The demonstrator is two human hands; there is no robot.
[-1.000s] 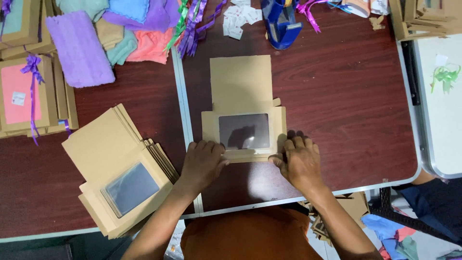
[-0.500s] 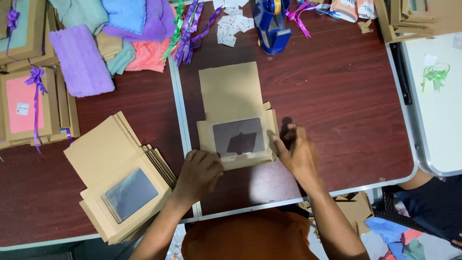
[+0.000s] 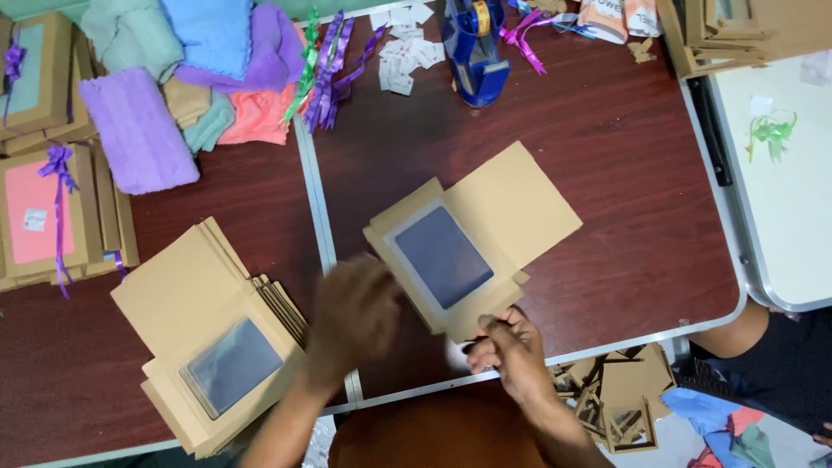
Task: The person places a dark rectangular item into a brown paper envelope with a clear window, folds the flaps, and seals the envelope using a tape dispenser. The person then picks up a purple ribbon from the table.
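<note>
A flat brown cardboard box blank with a clear window lies turned at an angle on the dark red table. My right hand grips its near corner at the table's front edge. My left hand is blurred, hovering just left of the box with fingers apart, and I cannot tell whether it touches the box's left edge. A stack of several more windowed cardboard blanks sits to the left of my left hand.
Folded towels in purple, blue, green and orange lie at the back left beside finished boxes tied with purple ribbon. Ribbon bows, small white tags and a blue tape dispenser stand at the back. Cardboard scraps lie on the floor.
The windowed box has been lifted and rotated so it lies diagonally, shifted to the right. My left hand came off it and moved; my right hand shifted to the near corner.
</note>
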